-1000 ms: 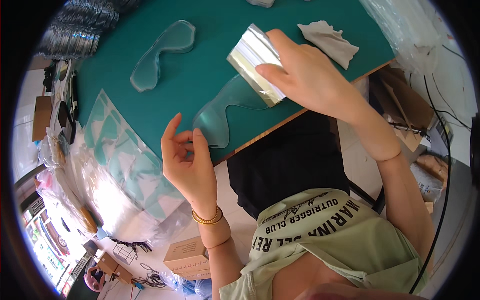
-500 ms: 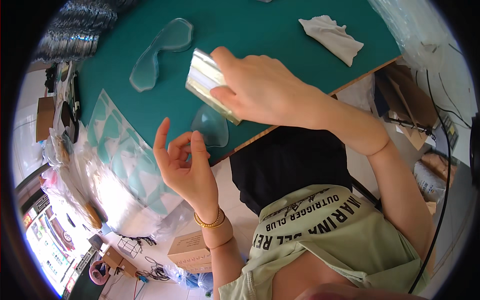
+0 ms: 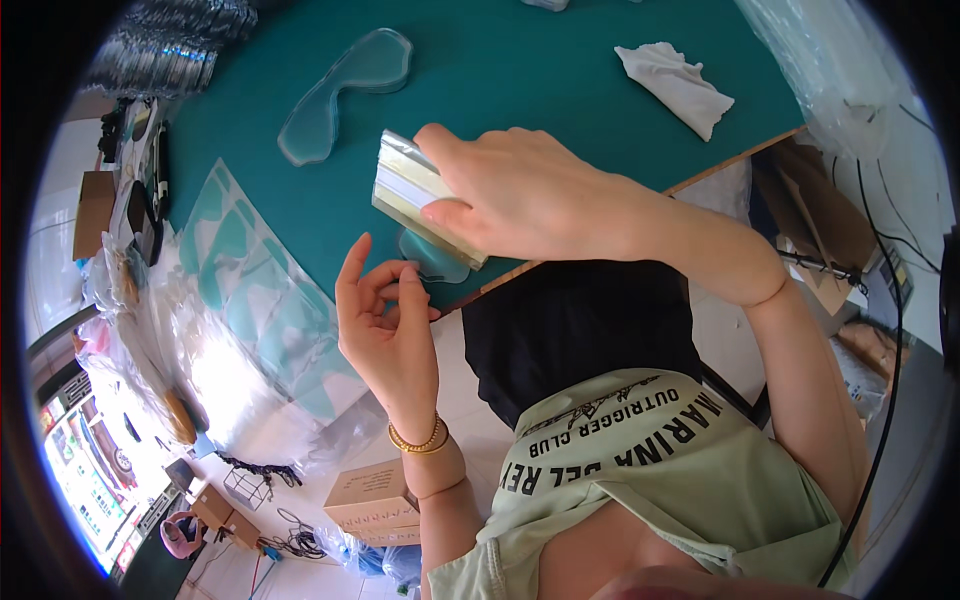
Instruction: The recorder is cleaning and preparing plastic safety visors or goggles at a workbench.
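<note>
**Pressing a shiny block onto a clear lens at the worktop's near edge**

Pressing down with the right hand [image 3: 530,195], the person has its grip clenched around a shiny rectangular block [image 3: 412,192], fingers wrapped over the top and thumb along the near side. The block sits on a clear curved lens [image 3: 432,262], most of which is hidden beneath it; only a rounded end shows at the near edge of the green worktop [image 3: 520,80]. The left hand [image 3: 385,325] hovers just off that edge, palm turned up, fingers loosely curled and grasping nothing that I can see, its fingertips just beside the lens end. A gold bracelet [image 3: 417,441] circles that wrist. Farther off to the left lies a second clear lens [image 3: 345,92], well apart from both hands. A crumpled white cloth [image 3: 675,85] rests far right. Clear plastic sheets [image 3: 250,290] hang off the worktop's left side.
</note>
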Motion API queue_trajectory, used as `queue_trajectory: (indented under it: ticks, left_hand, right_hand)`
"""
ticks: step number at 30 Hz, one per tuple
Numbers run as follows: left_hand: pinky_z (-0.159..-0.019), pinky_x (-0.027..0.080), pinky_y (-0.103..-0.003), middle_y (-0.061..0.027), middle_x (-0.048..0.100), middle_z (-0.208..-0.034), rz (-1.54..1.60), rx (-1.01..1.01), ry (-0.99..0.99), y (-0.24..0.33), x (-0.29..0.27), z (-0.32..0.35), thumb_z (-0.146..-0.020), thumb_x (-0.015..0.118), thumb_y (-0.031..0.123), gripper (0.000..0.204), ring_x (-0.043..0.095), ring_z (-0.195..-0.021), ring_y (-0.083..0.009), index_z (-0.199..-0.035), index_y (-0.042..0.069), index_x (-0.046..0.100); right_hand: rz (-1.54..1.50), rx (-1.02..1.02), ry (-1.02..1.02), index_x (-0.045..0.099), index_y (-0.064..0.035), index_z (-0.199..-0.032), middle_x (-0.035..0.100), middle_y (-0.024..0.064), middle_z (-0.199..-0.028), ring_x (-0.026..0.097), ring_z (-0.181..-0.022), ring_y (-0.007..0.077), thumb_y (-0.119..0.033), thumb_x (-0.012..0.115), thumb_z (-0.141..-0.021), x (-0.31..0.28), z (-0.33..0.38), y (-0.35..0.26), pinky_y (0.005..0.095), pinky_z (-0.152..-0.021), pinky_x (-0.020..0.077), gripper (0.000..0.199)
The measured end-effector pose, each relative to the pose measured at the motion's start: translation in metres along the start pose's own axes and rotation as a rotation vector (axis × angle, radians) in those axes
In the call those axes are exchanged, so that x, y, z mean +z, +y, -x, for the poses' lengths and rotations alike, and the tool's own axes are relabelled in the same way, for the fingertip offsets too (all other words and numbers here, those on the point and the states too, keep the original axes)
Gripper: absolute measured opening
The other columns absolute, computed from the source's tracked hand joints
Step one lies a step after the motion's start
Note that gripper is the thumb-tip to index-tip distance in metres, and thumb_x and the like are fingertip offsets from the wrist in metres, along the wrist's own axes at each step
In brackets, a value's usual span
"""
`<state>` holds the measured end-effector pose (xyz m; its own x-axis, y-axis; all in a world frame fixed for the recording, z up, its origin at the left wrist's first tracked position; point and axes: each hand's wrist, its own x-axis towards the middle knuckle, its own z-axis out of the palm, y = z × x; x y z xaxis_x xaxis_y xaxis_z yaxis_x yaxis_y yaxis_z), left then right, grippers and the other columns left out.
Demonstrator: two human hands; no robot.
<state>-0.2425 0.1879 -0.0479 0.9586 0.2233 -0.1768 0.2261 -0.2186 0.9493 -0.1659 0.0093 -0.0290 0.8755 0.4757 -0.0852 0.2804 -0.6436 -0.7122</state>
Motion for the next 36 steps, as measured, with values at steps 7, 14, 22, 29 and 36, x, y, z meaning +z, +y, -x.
queue_trajectory:
  ticks: [7, 14, 22, 29, 36]
  left_hand:
    - [-0.06, 0.053, -0.02, -0.0067, 0.068, -0.095, 0.03, 0.048, -0.009, -0.004, 0.001, -0.001, -0.092, 0.062, -0.002, 0.041, 0.058, -0.072, -0.0048, -0.133, -0.002, 0.054]
    - [-0.055, 0.051, -0.02, -0.0042, 0.06, -0.089, 0.074, 0.086, 0.049, -0.01, 0.0, -0.004, -0.093, 0.059, -0.001, 0.037, 0.059, -0.071, -0.007, -0.13, -0.004, 0.051]
    - [-0.07, 0.052, -0.028, -0.0111, 0.062, -0.111, -0.17, 0.206, -0.08, 0.023, -0.004, -0.011, -0.087, 0.068, 0.003, 0.034, 0.062, -0.087, -0.0166, -0.119, -0.003, 0.06]
    - [-0.083, 0.048, -0.041, -0.0169, 0.057, -0.097, -0.716, 0.698, -0.301, 0.02, 0.022, -0.056, -0.076, 0.07, 0.011, 0.029, 0.054, -0.09, -0.0339, -0.098, -0.005, 0.061]
    - [-0.081, 0.049, -0.041, -0.0159, 0.06, -0.091, -0.768, 0.755, -0.199, 0.042, 0.008, -0.07, -0.073, 0.07, 0.013, 0.026, 0.058, -0.089, -0.0333, -0.093, -0.003, 0.064]
  right_hand:
    - [0.091, 0.027, 0.151, 0.043, 0.0029, -0.097, 0.059, 0.0212, -0.061, 0.06, -0.055, 0.0415, -0.019, 0.066, -0.09, 0.004, 0.006, -0.003, 0.0453, -0.05, 0.0474, 0.032]
    - [-0.021, -0.057, -0.036, 0.044, 0.0013, -0.1, 0.062, 0.0201, -0.065, 0.061, -0.057, 0.0414, -0.025, 0.064, -0.092, 0.023, 0.012, -0.019, 0.0474, -0.05, 0.046, 0.034]
    - [0.126, -0.027, 0.279, 0.059, -0.001, -0.096, 0.06, 0.0084, -0.071, 0.054, -0.063, 0.0151, -0.038, 0.057, -0.1, -0.072, -0.017, 0.065, 0.0313, -0.059, 0.0425, 0.037]
    - [0.778, -0.184, 0.409, 0.065, -0.0019, -0.1, 0.065, 0.0138, -0.098, 0.064, -0.087, 0.0299, -0.018, 0.065, -0.091, -0.14, -0.032, 0.133, 0.039, -0.076, 0.0516, 0.019]
    - [0.78, 0.008, 0.361, 0.068, -0.0095, -0.115, 0.062, 0.0081, -0.113, 0.061, -0.108, 0.028, -0.011, 0.068, -0.087, -0.151, -0.032, 0.146, 0.0411, -0.089, 0.0526, 0.028]
